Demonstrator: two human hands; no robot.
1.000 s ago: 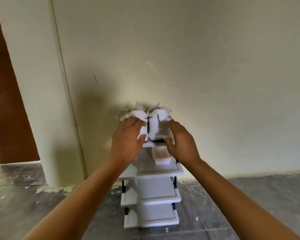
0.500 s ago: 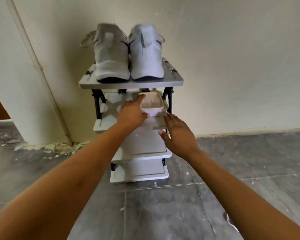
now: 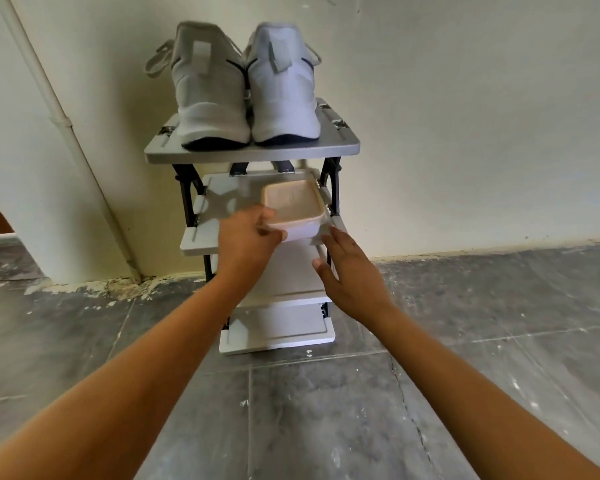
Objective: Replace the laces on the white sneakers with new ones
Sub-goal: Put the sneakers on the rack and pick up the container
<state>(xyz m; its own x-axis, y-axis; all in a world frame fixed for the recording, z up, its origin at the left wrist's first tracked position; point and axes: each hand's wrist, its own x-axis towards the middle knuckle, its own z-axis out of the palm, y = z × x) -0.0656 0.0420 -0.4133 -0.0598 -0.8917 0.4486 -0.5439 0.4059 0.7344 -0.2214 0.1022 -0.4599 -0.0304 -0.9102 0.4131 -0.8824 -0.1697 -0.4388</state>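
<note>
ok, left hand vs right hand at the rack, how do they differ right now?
Grip: the left hand holds the near-left corner of the lidded container; the right hand holds nothing.
Fingers: left hand's curl round the container, right hand's are straight.
Height: left hand is level with the container, right hand lower, by the front edge of the second shelf; contact unclear.
Both reach toward that shelf.

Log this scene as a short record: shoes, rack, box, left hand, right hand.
Shoes: pair of white sneakers, side by side on top shelf, heels toward camera
Rack: grey tiered plastic shoe rack against the wall
Box: rectangular plastic container with beige lid, second shelf
Left hand: grips the container's near corner
Right hand: open, fingers straight, beside the container, holding nothing
</note>
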